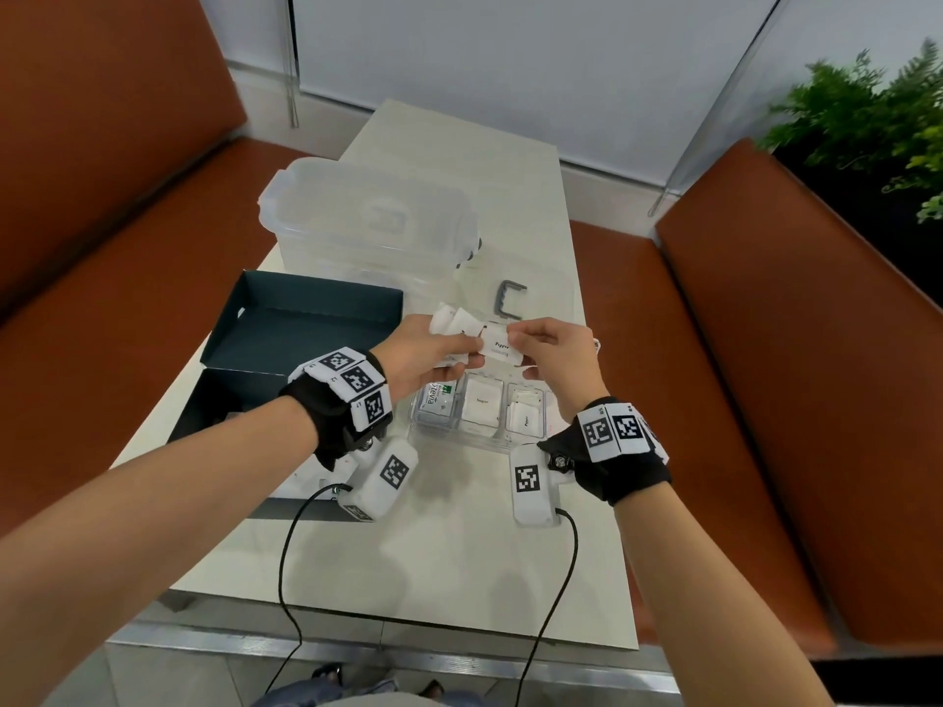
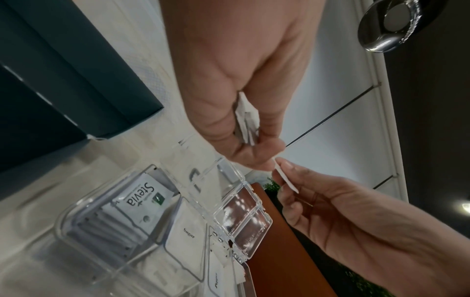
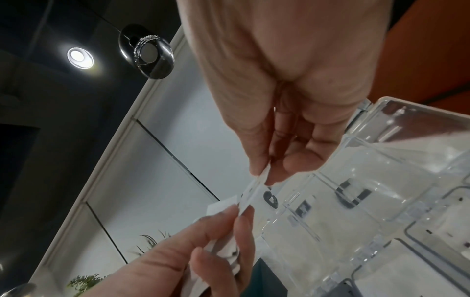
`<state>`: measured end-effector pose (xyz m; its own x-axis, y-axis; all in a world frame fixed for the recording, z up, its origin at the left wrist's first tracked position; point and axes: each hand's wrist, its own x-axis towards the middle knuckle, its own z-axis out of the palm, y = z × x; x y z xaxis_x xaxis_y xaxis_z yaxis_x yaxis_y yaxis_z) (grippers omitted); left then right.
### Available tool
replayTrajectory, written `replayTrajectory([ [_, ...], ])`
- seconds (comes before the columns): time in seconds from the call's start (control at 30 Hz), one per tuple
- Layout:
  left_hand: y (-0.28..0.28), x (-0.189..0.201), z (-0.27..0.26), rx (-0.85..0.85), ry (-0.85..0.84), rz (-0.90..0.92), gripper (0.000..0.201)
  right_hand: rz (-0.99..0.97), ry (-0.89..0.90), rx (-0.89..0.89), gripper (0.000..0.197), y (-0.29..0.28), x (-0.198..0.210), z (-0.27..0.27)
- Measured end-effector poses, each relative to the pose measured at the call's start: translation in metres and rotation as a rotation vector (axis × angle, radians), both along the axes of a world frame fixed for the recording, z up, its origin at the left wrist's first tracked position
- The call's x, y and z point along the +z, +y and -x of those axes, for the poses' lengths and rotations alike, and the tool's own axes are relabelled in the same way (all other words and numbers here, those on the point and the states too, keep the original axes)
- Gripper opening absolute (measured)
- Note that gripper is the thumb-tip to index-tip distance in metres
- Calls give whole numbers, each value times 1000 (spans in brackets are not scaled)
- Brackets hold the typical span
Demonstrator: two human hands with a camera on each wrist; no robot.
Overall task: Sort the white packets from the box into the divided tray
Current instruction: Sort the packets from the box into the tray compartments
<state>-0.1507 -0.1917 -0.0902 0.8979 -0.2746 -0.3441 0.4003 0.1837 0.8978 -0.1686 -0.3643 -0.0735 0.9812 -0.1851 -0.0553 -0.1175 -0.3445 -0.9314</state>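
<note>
- Pepper packet (image 1: 501, 346) is held above the tray (image 1: 550, 400), long axis left-right, print up.
- Right hand (image 1: 553, 352) pinches its right edge.
- Left hand (image 1: 426, 352) clutches a packet bunch (image 1: 454, 321), fingertips pinching the pepper packet's left edge.

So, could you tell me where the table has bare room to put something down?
The near table between the tray and its front edge is bare apart from cables. The far end behind the clear tub is bare too. Crowded: box, tub, tray and both hands mid-table.

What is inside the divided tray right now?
The divided tray holds Stevia packets, a Sugar packet and Pepper packets. Its rightmost part is hidden behind the right hand.
</note>
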Motion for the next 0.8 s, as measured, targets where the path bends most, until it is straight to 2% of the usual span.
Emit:
replayTrajectory([
  [0.07,-3,0,-1,13,-16,-43,18,28,35,43,6,-6,1,3],
  [0.2,-7,0,-1,-37,-32,-97,27,120,49,116,18,-14,3,6],
  [0.27,-12,0,-1,-64,-31,-110,25,154,51,127,20,-19,3,5],
  [0.4,-18,2,0,-16,44,-90,28,188,96,-23,24,-36,-9,1],
  [0.53,-15,1,4,24,110,18,30,291,286,-29,31,-44,-34,3],
  [0.63,-13,0,6,19,103,34,29,327,360,-65,26,-44,-50,5],
  [0.8,-11,-1,9,0,47,8,30,386,359,-100,20,-38,-64,6],
])
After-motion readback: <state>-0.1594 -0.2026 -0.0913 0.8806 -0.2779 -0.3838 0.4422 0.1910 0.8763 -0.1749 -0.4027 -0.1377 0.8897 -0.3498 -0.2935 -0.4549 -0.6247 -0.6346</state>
